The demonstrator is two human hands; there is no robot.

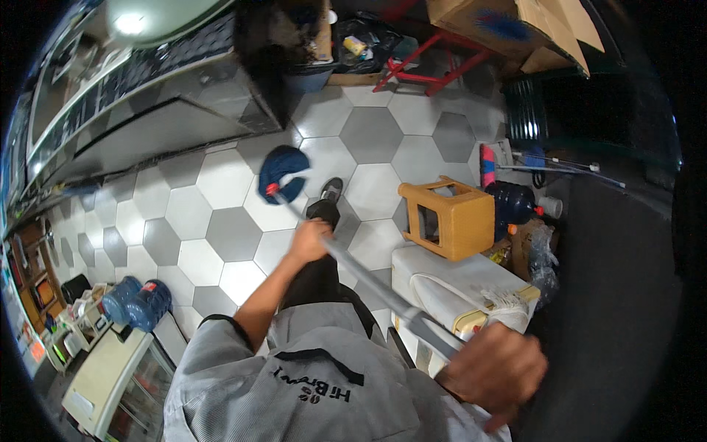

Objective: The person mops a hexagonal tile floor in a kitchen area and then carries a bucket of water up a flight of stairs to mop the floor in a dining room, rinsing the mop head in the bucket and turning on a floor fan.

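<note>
Across my front slants a grey mop handle (375, 280), gripped at two points. My left hand (312, 241) wraps its lower part, and my right hand (497, 370), slightly blurred, closes around the upper end. At the far end a dark blue mop head (283, 166) with a red joint (272, 189) rests on the hexagonal tile floor (229, 235). The mop head lies just left of my dark shoe (332, 190) and near the base of a dark counter (182, 124).
To the right, a tan plastic stool (469, 221) stands by a white chest (414, 265). Beyond it are a pink-and-blue broom (487, 164) and a dark water jug (511, 200). A red metal frame (436, 61) stands ahead; blue water jugs (148, 304) sit lower left.
</note>
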